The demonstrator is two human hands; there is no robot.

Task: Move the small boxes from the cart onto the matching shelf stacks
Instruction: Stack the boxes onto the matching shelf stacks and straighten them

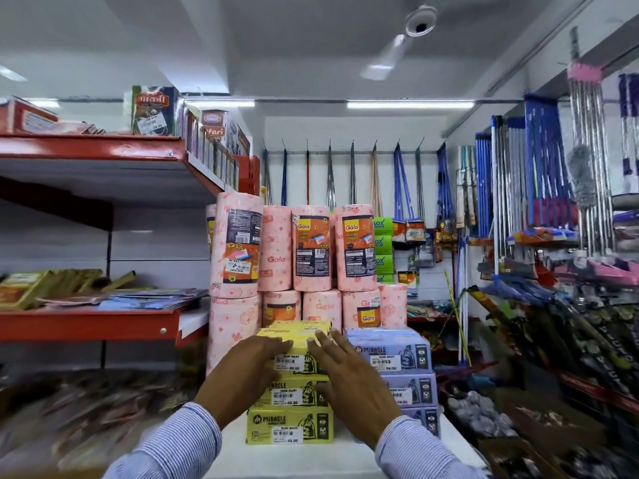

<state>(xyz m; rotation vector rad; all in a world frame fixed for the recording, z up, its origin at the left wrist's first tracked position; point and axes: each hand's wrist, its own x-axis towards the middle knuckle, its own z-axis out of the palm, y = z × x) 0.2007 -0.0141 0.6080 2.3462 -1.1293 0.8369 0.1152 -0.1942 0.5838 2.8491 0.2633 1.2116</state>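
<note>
A stack of yellow Miracle boxes (290, 426) stands on a white shelf (349, 454) in front of me. The top yellow box (299, 335) lies on the stack, and both my hands rest on it. My left hand (245, 371) presses flat against its left front corner. My right hand (349, 378) lies on its right side with fingers spread. Whether either hand grips the box is unclear. A stack of purple Miracle boxes (401, 357) stands directly to the right of the yellow one. The cart is out of view.
Pink Gala kitchen towel rolls (311, 250) are stacked behind the boxes. Red shelves (90, 323) with packets run along the left. Mops and brooms (539, 174) hang on the right and back wall, with cluttered goods (553, 340) below them.
</note>
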